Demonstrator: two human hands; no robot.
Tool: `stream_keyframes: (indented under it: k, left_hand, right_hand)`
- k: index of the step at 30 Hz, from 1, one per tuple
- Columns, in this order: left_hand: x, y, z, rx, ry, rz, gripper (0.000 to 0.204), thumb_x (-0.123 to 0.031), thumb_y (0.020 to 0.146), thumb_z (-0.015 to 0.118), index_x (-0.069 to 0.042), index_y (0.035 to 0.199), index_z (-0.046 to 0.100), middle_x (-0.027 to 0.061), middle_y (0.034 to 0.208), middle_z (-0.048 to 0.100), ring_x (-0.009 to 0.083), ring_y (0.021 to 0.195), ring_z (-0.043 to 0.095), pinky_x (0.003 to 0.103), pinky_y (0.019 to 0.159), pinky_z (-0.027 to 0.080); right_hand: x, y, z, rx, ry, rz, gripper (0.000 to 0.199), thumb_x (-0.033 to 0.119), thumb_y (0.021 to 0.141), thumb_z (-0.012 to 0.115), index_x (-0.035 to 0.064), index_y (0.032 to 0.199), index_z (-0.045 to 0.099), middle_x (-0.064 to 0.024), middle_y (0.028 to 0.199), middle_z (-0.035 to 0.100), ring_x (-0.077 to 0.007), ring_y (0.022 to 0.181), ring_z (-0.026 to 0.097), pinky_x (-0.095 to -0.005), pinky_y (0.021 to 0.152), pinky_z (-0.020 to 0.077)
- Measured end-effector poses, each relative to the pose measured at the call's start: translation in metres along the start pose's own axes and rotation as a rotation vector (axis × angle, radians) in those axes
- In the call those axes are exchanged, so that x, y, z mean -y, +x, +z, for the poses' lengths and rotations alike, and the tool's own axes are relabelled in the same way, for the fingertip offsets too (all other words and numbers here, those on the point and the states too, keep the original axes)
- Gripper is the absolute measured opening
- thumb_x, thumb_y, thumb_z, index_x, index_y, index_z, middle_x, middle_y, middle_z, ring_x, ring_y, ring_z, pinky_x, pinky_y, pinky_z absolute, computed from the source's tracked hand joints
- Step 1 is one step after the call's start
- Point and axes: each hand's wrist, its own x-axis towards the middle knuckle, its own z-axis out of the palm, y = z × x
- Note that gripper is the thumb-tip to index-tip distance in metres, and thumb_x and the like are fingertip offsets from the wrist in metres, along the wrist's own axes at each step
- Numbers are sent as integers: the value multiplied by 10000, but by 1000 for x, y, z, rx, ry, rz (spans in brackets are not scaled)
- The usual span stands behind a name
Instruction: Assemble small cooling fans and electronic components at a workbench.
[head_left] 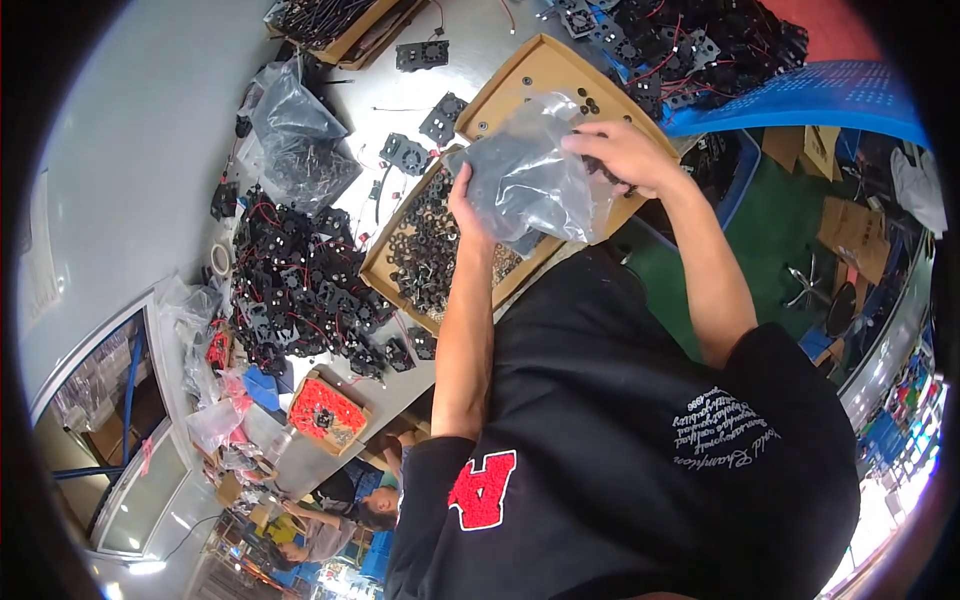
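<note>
Black shirt: several slanting lines of small white lettering, toward wearer's right, partly cursive; single large red letter, white-edged, fuzzy-textured, toward wearer's left.

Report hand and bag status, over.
Left hand holding clear bag. Right hand and dark pieces at bag's right side. Bag partly hides cardboard trays.

A black short-sleeved T-shirt bears a fuzzy red, white-edged letter patch at six o'clock, white script at four.
</note>
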Motion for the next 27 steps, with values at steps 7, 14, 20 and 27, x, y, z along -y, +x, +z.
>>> stream_keyframes:
  k: [7, 14, 20, 27]
  left_hand:
    - [-7, -10, -15, -35, -40, 19, 536, -357, 962, 459, 20, 1340, 511, 188, 1284, 602, 345, 1154, 591, 460, 1026, 447]
    - [-14, -18, -38, -31, -98, 67, 531, -364, 971, 449, 1, 1353, 508, 178, 1284, 604, 338, 1137, 603, 463, 1002, 472]
    - [-24, -30, -40, 32, -217, 59, 548, -377, 970, 436, -20, 1382, 485, 175, 1336, 567, 357, 1189, 570, 505, 1029, 453]
    - [-29, -38, -40, 78, -256, 79, 548, -377, 951, 458, -44, 1384, 492, 152, 1307, 598, 319, 1164, 595, 461, 1009, 476]
  right_hand:
    - [4, -9, -29, -25, 304, 33, 299, 362, 947, 605, 76, 1032, 624, 34, 781, 523, -2, 530, 418, -145, 357, 207]
    - [-62, 48, -33, -266, 185, 83, 256, 330, 936, 617, 76, 929, 643, 54, 715, 529, -27, 546, 448, -187, 408, 276]
    - [-62, 49, -25, -374, -226, 26, 464, 378, 945, 607, -16, 1189, 621, -84, 1005, 681, -158, 827, 661, -295, 666, 517]
    - [-38, 21, -10, -492, -546, -307, 435, 332, 953, 582, -19, 1208, 616, -153, 1013, 709, -252, 919, 687, -348, 840, 512]
